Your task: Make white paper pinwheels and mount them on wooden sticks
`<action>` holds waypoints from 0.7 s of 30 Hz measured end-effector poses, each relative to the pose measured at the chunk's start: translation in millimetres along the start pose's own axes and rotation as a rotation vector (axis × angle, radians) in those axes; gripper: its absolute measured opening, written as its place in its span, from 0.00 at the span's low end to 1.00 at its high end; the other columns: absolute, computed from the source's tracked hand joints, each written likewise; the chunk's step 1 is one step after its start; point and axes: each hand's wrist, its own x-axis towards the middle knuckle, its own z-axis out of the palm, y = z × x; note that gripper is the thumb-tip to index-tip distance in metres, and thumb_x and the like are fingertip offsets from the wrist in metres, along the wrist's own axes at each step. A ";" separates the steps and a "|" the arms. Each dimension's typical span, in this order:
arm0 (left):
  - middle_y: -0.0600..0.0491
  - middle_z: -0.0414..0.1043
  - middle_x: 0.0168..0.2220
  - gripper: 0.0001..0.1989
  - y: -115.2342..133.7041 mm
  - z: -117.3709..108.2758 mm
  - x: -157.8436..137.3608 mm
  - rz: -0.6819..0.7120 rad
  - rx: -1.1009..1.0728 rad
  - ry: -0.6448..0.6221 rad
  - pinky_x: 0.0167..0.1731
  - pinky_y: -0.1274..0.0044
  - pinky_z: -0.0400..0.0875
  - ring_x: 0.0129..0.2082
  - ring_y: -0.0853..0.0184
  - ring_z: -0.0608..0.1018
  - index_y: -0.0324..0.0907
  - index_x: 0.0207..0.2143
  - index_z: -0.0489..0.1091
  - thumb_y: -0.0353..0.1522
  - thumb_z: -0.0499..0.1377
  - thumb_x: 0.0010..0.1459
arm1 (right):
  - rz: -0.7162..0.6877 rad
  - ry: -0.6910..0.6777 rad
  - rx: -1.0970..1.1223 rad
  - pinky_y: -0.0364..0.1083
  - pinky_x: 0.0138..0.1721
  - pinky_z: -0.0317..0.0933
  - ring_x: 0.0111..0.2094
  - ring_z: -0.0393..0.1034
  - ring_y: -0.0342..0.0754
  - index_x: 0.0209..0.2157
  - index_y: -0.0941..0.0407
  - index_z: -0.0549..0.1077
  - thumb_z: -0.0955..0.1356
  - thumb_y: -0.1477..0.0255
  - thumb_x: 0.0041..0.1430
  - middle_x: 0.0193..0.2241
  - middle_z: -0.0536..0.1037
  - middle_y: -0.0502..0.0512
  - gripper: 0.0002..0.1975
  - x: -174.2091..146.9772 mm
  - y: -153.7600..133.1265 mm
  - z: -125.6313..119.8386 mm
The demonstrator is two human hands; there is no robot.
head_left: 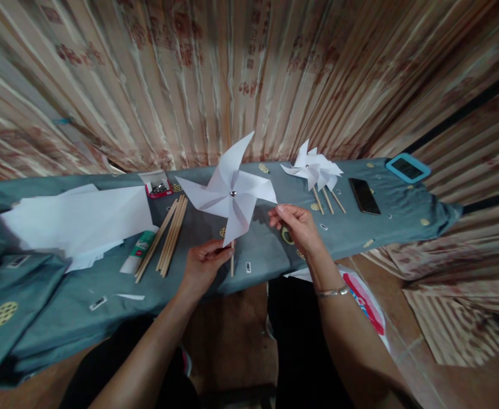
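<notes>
A white paper pinwheel with a shiny pin at its centre stands upright over the middle of the table. My left hand is closed round its thin wooden stick, just below the lowest blade. At the tip of the right-hand blade is my right hand, its fingers pinched together. Whether they grip the paper I cannot make out. Left of the pinwheel lie several loose wooden sticks, a green and white glue stick and an opened small red box of metal pins.
Sheets of white paper cover the table's left part. Several finished pinwheels lie together at the right, beside a dark phone and a blue-framed device. A patterned grey-green cloth covers the narrow table; a pleated curtain hangs behind.
</notes>
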 end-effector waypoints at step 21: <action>0.49 0.82 0.34 0.16 -3.4 2.8 2.0 -0.005 -0.047 0.031 0.46 0.67 0.74 0.38 0.58 0.81 0.43 0.28 0.81 0.39 0.72 0.33 | 0.017 0.212 0.304 0.40 0.31 0.64 0.25 0.69 0.39 0.26 0.52 0.81 0.80 0.68 0.30 0.23 0.80 0.46 0.15 9.2 2.0 11.5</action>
